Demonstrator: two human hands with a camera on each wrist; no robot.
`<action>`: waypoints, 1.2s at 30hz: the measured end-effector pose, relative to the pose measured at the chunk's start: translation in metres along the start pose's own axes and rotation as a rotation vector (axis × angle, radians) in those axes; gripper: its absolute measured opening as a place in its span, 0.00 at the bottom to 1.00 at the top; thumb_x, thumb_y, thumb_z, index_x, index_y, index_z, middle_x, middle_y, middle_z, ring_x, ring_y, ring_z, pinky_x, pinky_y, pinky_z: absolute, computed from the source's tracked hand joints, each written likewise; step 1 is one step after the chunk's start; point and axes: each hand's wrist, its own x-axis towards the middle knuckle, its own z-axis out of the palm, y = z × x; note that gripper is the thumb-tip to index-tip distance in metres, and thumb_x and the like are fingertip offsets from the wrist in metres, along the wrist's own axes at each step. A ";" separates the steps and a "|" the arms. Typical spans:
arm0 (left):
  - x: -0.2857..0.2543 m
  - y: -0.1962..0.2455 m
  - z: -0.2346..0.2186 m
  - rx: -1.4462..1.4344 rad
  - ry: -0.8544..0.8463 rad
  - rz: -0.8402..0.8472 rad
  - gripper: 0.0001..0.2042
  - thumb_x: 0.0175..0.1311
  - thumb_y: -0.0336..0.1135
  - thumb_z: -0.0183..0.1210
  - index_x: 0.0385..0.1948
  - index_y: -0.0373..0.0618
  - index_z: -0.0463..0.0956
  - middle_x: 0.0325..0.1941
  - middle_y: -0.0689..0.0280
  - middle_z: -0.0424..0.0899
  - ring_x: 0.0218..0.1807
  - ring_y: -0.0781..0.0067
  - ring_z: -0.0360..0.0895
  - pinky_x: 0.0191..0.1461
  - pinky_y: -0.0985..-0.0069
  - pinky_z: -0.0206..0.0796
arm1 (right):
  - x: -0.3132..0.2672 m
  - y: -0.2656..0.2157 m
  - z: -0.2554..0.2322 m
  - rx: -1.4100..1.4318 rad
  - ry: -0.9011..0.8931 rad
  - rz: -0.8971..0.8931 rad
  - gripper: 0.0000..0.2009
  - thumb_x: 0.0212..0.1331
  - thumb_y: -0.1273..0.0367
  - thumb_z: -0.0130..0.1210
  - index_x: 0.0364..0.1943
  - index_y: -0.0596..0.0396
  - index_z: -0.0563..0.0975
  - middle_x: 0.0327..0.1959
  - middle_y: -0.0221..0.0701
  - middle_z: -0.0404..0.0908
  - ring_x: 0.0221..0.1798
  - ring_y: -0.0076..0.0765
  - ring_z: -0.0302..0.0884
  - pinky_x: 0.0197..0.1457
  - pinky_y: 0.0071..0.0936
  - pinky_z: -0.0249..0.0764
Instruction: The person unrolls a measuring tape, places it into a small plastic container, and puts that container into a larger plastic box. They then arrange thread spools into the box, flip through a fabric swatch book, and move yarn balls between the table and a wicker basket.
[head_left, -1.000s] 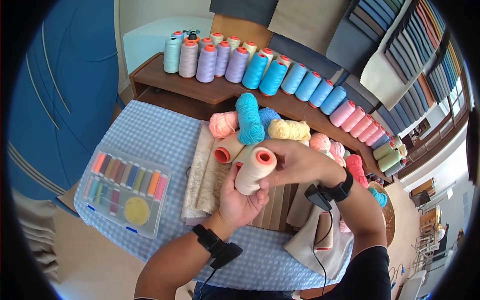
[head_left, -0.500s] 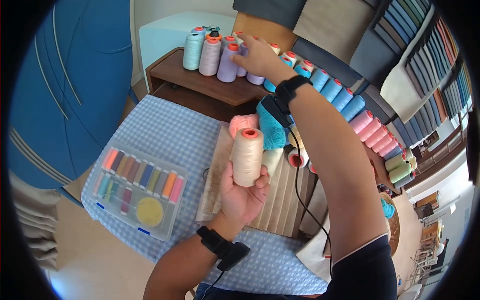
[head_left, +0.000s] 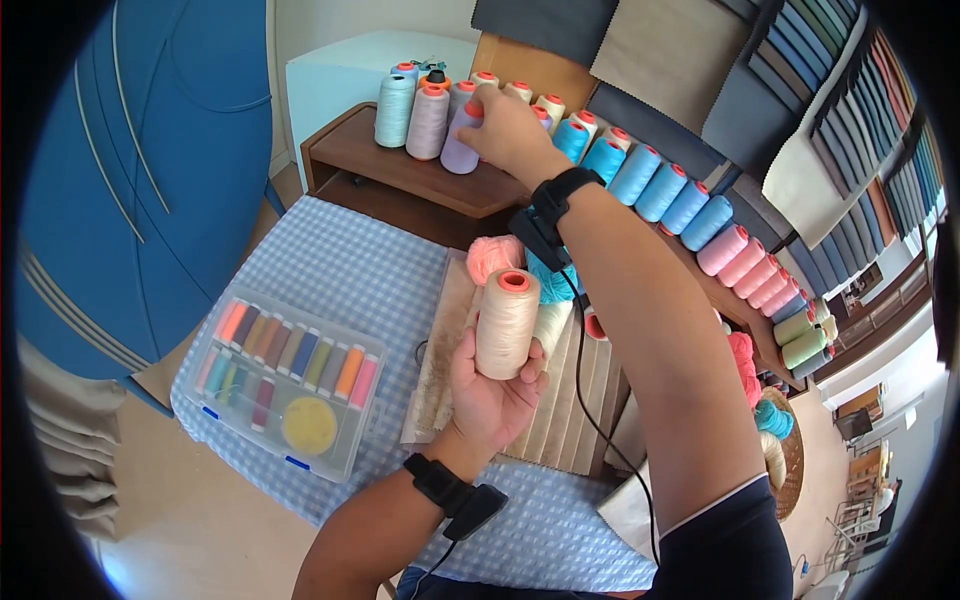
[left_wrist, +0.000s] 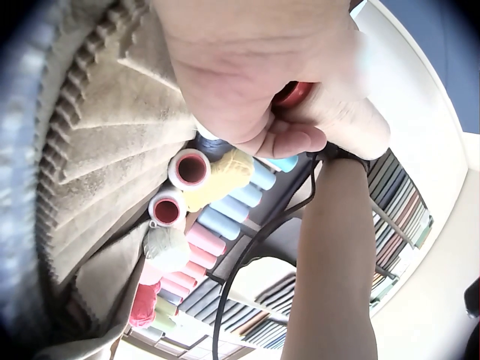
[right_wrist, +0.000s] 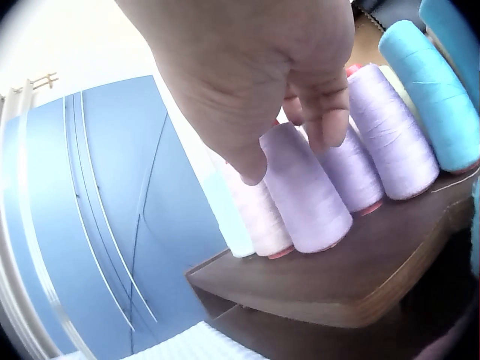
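Well, the right hand [head_left: 512, 128], pinching the twelve-o'clock lilac cone [head_left: 459, 154], could bump neighbours [head_left: 426, 125] over — left hand [head_left: 492, 405] grips the cream cone [head_left: 505, 330].

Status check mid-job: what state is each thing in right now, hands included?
Left hand: curled round the cream spool.
Cream spool: held nearly upright, wound with thread.
Right hand: thumb and fingers at the purple spool's top.
Purple spool: gripped near its top; whether lifted, cannot tell.
Clear box: looks closed, small spools inside.
Pink spools: lined up in a row.
Peach yarn: wound up.
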 end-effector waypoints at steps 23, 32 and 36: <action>-0.002 -0.007 0.000 0.241 -0.078 -0.068 0.26 0.73 0.59 0.44 0.57 0.46 0.72 0.39 0.57 0.80 0.31 0.71 0.71 0.34 0.73 0.65 | -0.268 0.028 -0.187 0.151 -0.507 0.185 0.19 0.55 0.62 0.65 0.48 0.55 0.80 0.42 0.41 0.85 0.42 0.44 0.83 0.48 0.36 0.78; -0.002 -0.011 -0.001 0.356 -0.032 -0.086 0.25 0.74 0.59 0.44 0.53 0.47 0.74 0.40 0.60 0.82 0.31 0.72 0.72 0.36 0.72 0.64 | -0.365 0.022 -0.257 -0.204 -0.871 0.627 0.33 0.58 0.44 0.61 0.58 0.56 0.74 0.47 0.50 0.80 0.51 0.50 0.82 0.50 0.43 0.77; -0.003 -0.011 0.000 0.383 0.014 -0.096 0.25 0.73 0.60 0.43 0.52 0.48 0.75 0.39 0.61 0.82 0.30 0.71 0.72 0.37 0.71 0.64 | -0.403 0.022 -0.226 -0.148 -1.084 0.714 0.36 0.56 0.43 0.62 0.57 0.58 0.72 0.41 0.53 0.83 0.49 0.60 0.82 0.53 0.44 0.76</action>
